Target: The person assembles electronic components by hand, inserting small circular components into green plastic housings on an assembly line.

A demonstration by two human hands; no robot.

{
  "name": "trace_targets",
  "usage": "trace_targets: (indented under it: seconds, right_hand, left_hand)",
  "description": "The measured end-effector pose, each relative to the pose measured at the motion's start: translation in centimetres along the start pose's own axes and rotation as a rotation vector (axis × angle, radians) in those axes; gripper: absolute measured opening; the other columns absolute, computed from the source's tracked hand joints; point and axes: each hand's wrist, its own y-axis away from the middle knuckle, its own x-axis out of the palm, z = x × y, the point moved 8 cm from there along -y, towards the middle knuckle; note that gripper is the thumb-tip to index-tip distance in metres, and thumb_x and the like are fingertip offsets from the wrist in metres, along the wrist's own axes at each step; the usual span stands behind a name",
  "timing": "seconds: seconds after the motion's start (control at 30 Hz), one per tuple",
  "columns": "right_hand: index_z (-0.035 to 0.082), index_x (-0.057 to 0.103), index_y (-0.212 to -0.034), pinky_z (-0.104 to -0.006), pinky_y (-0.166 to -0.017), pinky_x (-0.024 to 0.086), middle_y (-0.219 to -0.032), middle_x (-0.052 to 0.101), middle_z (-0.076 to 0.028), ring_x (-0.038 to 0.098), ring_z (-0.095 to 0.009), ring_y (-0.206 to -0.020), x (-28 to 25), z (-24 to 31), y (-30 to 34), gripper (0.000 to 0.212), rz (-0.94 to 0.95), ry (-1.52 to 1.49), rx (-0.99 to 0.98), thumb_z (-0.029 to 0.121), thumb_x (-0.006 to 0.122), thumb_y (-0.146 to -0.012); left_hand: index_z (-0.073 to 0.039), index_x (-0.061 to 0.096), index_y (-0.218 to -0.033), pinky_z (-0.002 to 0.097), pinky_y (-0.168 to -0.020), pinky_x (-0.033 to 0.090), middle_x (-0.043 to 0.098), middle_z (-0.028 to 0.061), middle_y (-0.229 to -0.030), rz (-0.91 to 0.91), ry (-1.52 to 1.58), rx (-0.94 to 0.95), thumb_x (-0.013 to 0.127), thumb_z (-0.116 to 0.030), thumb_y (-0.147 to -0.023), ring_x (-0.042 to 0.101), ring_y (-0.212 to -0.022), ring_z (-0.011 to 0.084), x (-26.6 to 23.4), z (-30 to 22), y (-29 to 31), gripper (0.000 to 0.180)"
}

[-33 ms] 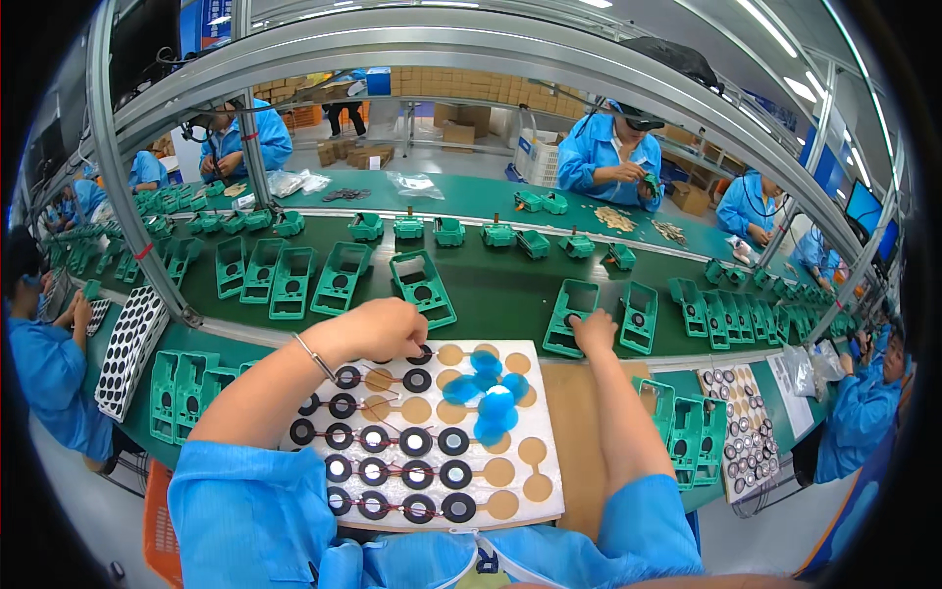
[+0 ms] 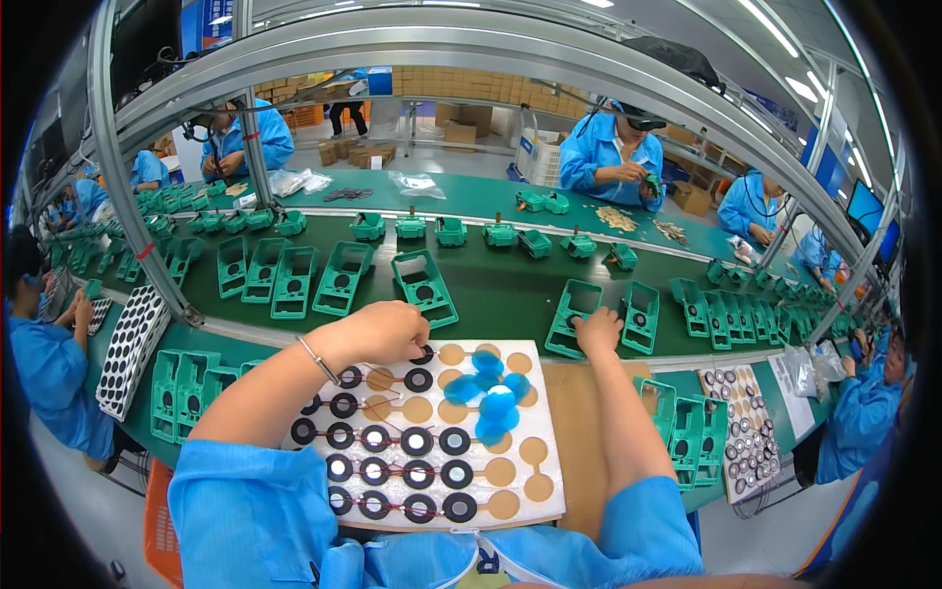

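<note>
My left hand [image 2: 385, 332], a metal bangle on its wrist, is closed at the top edge of a white foam tray [image 2: 547, 422]. Its fingertips pinch a small round black speaker [image 2: 424, 355], partly hidden by them. Rows of similar wired black speakers [image 2: 417, 440] sit in the tray's left part; round tan recesses show on the right. Over that part lie overlapping translucent blue patches [image 2: 488, 393] around a bright spot. My right hand [image 2: 601, 334] grips the right side of a green plastic housing [image 2: 565, 342] on the dark green belt; a round black part shows inside it.
More green housings [image 2: 339, 280] line the belt, with smaller green parts [image 2: 450, 232] behind. Housings stand by both my forearms [image 2: 684, 432]. Brown cardboard [image 2: 574, 422] lies beside the tray. A metal frame [image 2: 471, 49] spans overhead. Co-workers in blue sit opposite [image 2: 613, 157] and at both sides.
</note>
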Motion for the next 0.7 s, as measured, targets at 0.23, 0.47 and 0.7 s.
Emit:
trace_targets:
  seconds: [0.23,0.47,0.7]
  right_hand:
    - [0.000,0.050,-0.111,-0.0413,-0.087,0.039,-0.113,0.047,-0.018,0.044,-0.035,-0.103,-8.6,7.2,6.7,0.041,-0.200,-0.410,-0.527,0.011,0.066,-0.074]
    - [0.002,0.057,-0.102,-0.0282,-0.074,0.045,-0.093,0.058,-0.007,0.055,-0.017,-0.085,-13.3,11.3,13.3,0.025,0.078,-0.797,-0.700,0.009,0.063,-0.078]
    - [0.002,0.053,-0.103,-0.0276,-0.078,0.046,-0.105,0.060,-0.011,0.057,-0.015,-0.088,-9.9,12.1,15.2,0.021,0.879,-1.464,-0.398,0.016,0.058,-0.087]
  left_hand:
    - [-0.007,0.062,-0.079,0.0366,-0.076,0.046,0.057,0.0084,-0.082,-0.193,-0.112,0.109,0.058,-0.014,-0.076,0.055,-0.088,0.0267,0.2,-1.9,-0.2,0.009]
    - [-0.002,0.053,-0.081,0.0373,-0.062,0.048,0.062,0.0111,-0.070,-0.423,0.105,-0.176,0.055,-0.012,-0.080,0.060,-0.065,0.0305,-3.2,2.0,2.1,0.010]
    - [-0.001,0.046,-0.091,0.0253,-0.063,0.050,0.063,0.0107,-0.081,-0.460,0.750,-0.103,0.045,-0.009,-0.092,0.062,-0.072,0.0141,-7.2,-1.8,3.4,0.008]
